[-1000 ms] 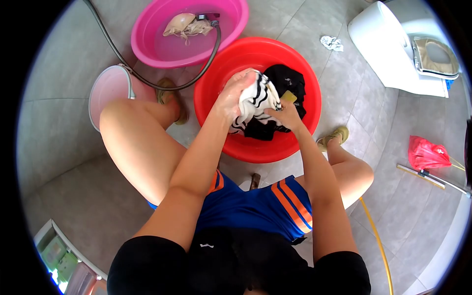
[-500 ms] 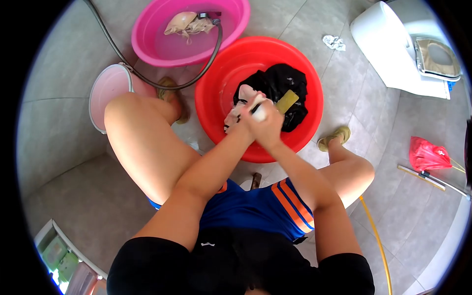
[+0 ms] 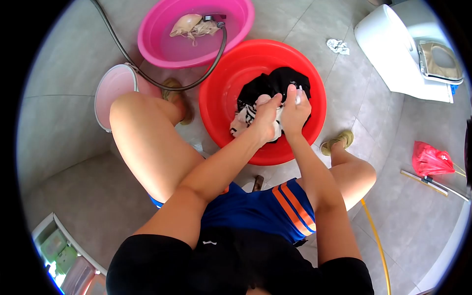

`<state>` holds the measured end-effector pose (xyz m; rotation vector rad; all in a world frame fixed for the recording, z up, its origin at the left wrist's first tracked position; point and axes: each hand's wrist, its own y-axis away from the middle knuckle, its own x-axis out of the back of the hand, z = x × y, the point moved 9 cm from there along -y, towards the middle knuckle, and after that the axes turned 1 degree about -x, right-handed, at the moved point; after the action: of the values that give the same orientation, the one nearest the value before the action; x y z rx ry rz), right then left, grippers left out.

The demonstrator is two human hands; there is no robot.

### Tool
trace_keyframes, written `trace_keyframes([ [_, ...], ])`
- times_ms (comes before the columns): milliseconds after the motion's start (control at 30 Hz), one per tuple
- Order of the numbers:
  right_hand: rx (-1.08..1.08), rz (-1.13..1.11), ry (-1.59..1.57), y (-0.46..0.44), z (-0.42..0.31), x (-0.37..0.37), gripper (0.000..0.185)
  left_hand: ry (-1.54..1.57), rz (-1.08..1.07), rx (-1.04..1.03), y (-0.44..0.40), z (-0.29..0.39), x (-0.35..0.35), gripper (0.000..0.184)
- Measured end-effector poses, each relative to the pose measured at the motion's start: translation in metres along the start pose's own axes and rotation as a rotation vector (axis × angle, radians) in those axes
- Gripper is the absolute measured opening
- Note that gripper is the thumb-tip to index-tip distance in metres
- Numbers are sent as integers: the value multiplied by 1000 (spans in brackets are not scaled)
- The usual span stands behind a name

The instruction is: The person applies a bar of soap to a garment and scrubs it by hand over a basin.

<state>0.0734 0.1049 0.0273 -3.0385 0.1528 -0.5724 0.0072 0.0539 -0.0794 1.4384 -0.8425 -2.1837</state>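
In the head view, a wet white cloth with black markings (image 3: 242, 122) lies partly in the red basin (image 3: 215, 129), with part of it raised between my hands. My left hand (image 3: 267, 117) is closed on this cloth, thumb on top. Close beside it, my right hand (image 3: 295, 114) is curled with its thumb pointing away from me, closed on the cloth's other side. Something whitish, perhaps suds, shows at its fingers. Beneath and behind the hands rests a bundled black garment (image 3: 282, 78). Fingertips and part of the cloth are hidden.
A pink basin (image 3: 147, 45) holds water, beige garments (image 3: 189, 27) and the head of a grey hose (image 3: 169, 88). A pink bucket (image 3: 102, 96) stands left. A white toilet (image 3: 381, 49), red bag (image 3: 430, 158), squeegee (image 3: 424, 183) and yellow hose (image 3: 374, 241) are on the right.
My hands were pressed together over the cloth and now are slightly apart, the right one farther right. A yellowish bar beside the right hand no longer shows. The view has shifted slightly.
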Motion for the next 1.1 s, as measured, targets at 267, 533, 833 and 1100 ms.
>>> trace_keyframes([
  [267,216,12,144,11,-17,-3,37,78,-39,-4,5,4,-15,19],
  [533,294,-3,-9,48,-22,-16,34,-45,-337,-205,-32,4,4,22],
  [833,-20,-289,-126,-43,4,1,42,-967,-63,-266,28,65,-38,41],
  [1100,-186,-744,-674,-16,-13,-19,36,-715,-346,-234,43,89,-61,28],
])
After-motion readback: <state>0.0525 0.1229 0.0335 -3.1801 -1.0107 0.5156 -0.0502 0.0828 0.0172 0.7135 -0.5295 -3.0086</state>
